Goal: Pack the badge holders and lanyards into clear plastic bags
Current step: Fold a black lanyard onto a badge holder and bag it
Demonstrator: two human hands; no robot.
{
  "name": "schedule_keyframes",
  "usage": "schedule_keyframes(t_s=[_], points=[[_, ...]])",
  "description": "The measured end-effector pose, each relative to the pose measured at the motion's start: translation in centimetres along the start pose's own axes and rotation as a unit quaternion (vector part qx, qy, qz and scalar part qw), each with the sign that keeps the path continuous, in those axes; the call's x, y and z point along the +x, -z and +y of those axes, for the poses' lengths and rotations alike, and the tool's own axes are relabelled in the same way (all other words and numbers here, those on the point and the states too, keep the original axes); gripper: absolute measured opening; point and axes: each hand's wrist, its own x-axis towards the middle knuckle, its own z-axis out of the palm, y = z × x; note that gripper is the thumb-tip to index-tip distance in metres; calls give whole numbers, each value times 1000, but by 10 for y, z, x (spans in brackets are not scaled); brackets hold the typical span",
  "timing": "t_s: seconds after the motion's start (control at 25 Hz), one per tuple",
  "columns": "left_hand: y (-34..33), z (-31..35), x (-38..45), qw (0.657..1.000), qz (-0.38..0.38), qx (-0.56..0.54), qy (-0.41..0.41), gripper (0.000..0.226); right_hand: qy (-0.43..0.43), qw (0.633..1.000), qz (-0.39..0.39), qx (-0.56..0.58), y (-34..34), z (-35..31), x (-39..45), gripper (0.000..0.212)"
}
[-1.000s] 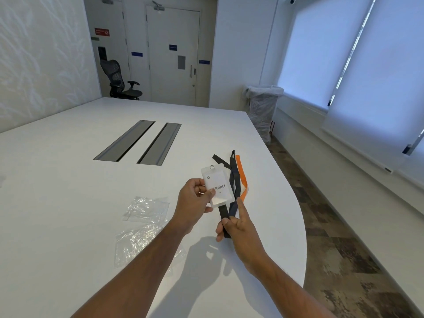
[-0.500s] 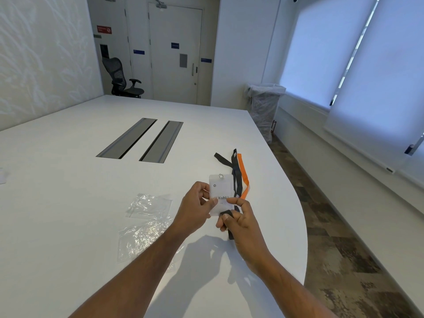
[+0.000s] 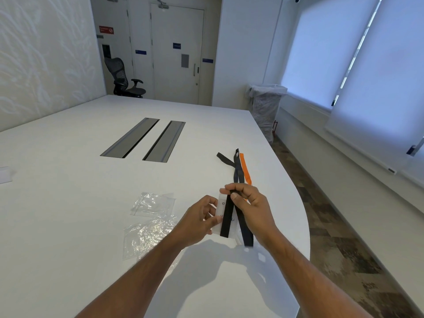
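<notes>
- Two crinkled clear plastic bags lay flat on the broad white table, left of my hands; from my remote seat I judged the left hand the nearer one to reach them.
- Several fabric lanyards trailed away from me: a black lanyard strap folded down over the holder's face, a dark grey lanyard beside it, and an orange lanyard to their right, lying on the table.
- My right hand had its thumb and fingers curled, pinching the black strap against the holder's top edge.
- My left hand gripped the clear rectangular plastic badge holder by its left edge, fingers curled behind it, thumb on the front.
- That holder's long axis ran roughly away from me, in line with the strap folded along it; the bags' mouths I could not make out, so I judged the bundle would have to travel left.
- Printing on the card was mostly covered by the strap; I could not read it. Neither could I read the red wall sign.
</notes>
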Motion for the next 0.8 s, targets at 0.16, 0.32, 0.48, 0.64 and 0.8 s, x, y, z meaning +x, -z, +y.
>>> schedule_keyframes(t_s=[0.16,0.32,0.48,0.64,0.8], points=[[0,-2,-5,1000,-18,0,0,25,-32,998,-13,60,6,0,8,34],[1,-2,-12,999,-35,-20,-2,24,-74,993,-12,92,11,7,10,36],[2,2,-16,998,-35,-46,-8,23,-127,983,7,132,9,20,4,37],[3,10,-17,997,-25,-66,-10,23,-143,981,-1,128,3,27,-6,28],[5,17,-16,995,-1,-98,-11,23,-108,990,-27,92,-7,37,-16,21]])
